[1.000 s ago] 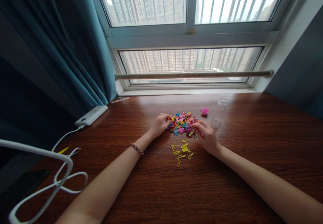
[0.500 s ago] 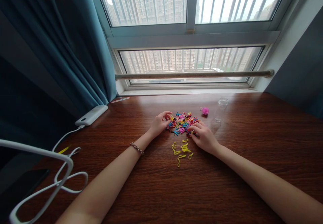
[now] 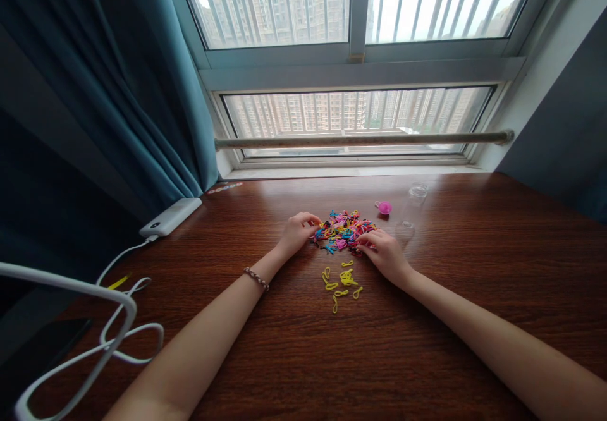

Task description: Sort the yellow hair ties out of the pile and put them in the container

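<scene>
A loose heap of small multicoloured elastic hair bands (image 3: 345, 226) lies on the brown wooden table (image 3: 303, 351). My left hand (image 3: 298, 230) is at the heap's left edge, its thumb and fingertips drawn together; whatever they pinch is too small to make out. At the right edge, my right hand (image 3: 383, 253) has bent fingers closed over some bands, and its fingertips partly hide what is under them. Nearer to me, between my forearms, several yellow hair bands (image 3: 347, 277) lie apart from the heap.
Behind the heap are a small pink lid (image 3: 384, 208) with a loop and a clear jar (image 3: 414, 206). On the left lie a white power bank (image 3: 171, 217), a looping white cable (image 3: 128, 304) and a dark phone-like slab (image 3: 47, 348). A blue curtain (image 3: 142, 92) hangs beside the window.
My left fingers have drawn closer together at the heap's edge. My right fingertips have shifted slightly and come closer together. The separate yellow bands lie as before.
</scene>
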A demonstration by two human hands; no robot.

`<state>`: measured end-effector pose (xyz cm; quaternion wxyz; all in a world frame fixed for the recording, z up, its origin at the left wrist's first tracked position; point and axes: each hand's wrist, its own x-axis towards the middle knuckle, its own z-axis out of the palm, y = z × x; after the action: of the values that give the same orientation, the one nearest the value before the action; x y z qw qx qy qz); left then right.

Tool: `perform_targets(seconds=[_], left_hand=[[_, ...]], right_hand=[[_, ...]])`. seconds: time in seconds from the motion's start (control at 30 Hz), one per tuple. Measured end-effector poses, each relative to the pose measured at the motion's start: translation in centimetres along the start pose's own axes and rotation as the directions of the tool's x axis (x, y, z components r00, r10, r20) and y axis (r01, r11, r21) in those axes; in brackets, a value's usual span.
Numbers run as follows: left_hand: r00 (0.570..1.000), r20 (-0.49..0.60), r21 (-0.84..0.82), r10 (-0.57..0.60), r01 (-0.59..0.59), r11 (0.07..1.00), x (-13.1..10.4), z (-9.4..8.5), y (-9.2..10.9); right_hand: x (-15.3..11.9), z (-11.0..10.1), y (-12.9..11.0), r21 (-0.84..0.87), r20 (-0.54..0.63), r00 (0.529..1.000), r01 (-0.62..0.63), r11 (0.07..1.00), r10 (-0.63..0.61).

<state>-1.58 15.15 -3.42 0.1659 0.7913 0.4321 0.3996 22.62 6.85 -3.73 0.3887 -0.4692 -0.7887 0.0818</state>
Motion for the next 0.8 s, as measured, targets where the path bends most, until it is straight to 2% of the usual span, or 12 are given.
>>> perform_targets(seconds=[0.17,0.33,0.47,0.53,0.57,0.6,0.67,0.73,0.77,0.8], left_hand=[[0.998,-0.025,-0.006,-0.049,0.049,0.999,0.0,0.2,-0.3],[0.998,-0.025,-0.041,-0.058,0.057,0.997,0.0,0.1,-0.1],[0.996,0.000,-0.123,-0.085,0.084,0.989,0.0,0.0,2.0],[0.992,0.108,-0.208,-0.070,0.092,0.974,-0.3,0.0,4.0],[0.976,0.216,-0.265,-0.040,0.098,0.959,-0.5,0.0,5.0],[0.934,0.357,-0.308,-0.001,0.118,0.944,-0.7,0.0,6.1],[0.809,0.586,-0.354,0.044,0.206,0.912,-1.2,0.0,7.7],[0.715,0.698,-0.369,0.043,0.308,0.877,-1.5,0.0,8.6],[0.694,0.719,-0.375,0.032,0.349,0.859,-1.5,0.0,8.7],[0.691,0.722,-0.384,0.020,0.377,0.843,-1.5,0.0,8.6]], right_hand=[[0.1,-0.1,0.0,0.121,-0.095,0.991,-0.083,0.989,0.095],[0.1,0.0,0.1,0.218,-0.142,0.982,-0.089,0.972,0.122],[0.2,-0.2,0.3,0.242,-0.163,0.976,-0.104,0.965,0.146],[0.3,-0.3,0.3,0.247,-0.190,0.966,-0.123,0.961,0.173],[0.3,-0.3,0.4,0.251,-0.203,0.960,-0.137,0.958,0.191],[0.4,-0.4,0.4,0.257,-0.211,0.955,-0.152,0.954,0.209],[0.5,-0.5,0.5,0.268,-0.219,0.945,-0.180,0.946,0.242],[0.5,-0.6,0.4,0.272,-0.221,0.942,-0.188,0.944,0.252],[0.6,-0.7,0.3,0.269,-0.220,0.944,-0.183,0.946,0.245],[0.6,-0.8,0.1,0.265,-0.219,0.948,-0.171,0.949,0.232]])
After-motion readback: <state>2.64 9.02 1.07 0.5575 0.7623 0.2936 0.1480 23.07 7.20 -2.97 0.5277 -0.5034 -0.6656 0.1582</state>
